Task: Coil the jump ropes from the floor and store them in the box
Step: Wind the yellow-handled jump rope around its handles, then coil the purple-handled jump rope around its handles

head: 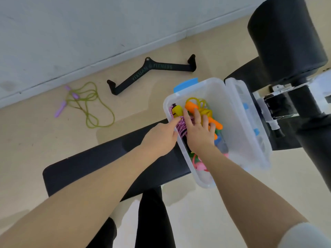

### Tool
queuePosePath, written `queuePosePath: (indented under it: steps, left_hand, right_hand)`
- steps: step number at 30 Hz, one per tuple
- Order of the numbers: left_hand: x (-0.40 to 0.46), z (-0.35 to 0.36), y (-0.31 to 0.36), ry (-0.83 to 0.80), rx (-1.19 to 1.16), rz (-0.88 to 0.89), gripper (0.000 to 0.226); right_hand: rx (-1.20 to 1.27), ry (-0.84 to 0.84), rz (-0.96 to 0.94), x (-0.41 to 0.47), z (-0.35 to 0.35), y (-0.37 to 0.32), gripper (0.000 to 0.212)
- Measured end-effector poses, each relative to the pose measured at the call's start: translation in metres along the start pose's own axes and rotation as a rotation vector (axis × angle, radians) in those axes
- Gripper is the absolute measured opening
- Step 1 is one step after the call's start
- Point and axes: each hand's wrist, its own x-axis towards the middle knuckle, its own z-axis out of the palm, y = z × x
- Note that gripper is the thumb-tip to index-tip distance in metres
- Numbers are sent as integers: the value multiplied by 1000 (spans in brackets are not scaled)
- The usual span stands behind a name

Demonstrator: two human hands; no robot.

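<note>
A pink braided jump rope (180, 125) is being pressed down into the clear plastic box (232, 122), which is resting on a black padded bench (107, 163). The right hand (198, 133) is being laid flat over the bundle with fingers straight and spread, nothing being gripped; this is judged to be done so the coil is kept from springing open. The left hand (161, 138) is being held at the near wall of the box, its forefinger stretched out onto the pink cord and the other fingers curled at the rim; whether the rim is actually being gripped cannot be told. Just beyond the right fingertips a yellow rope with orange handles (200, 108) is lying already stowed, and a yellow handle (176, 110) is showing ahead of the left forefinger. Under the right wrist more coloured ropes are being partly hidden. Well off to the left of the left hand, a green rope with purple handles (89, 104) is lying loose on the floor, uncoiled, so the task is judged unfinished. A black cable-machine bar (148, 72) is lying further out beyond it.
</note>
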Motion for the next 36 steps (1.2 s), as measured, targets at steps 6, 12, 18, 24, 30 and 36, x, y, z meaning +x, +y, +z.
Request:
queuePosePath:
  steps: [6,12,18,24,30,36]
  left_hand:
    - [19,0,37,352,19,130,29]
    - [39,6,17,-110,660,100,59]
    - [-11,-16,-9,-83,755,358,50]
    - [-74,-31,-63,-154,583,367,61]
    - [-133,-76,-155,-185,87,-85,46]
    - [-187,-127,-284,-49,-89,-324,40]
  right_hand:
    - [397,-147,37,4,-22,9,59]
    - [538,-41,92,-14,-48,11,70]
    - [281,63,-37,-28,-68,-23,52]
    - [142,60,-246,-41,-89,-96,52]
    - [159,-157,-384,-43,-100,-184,40]
    - [147,-320,-425,-36,-86,-292,35]
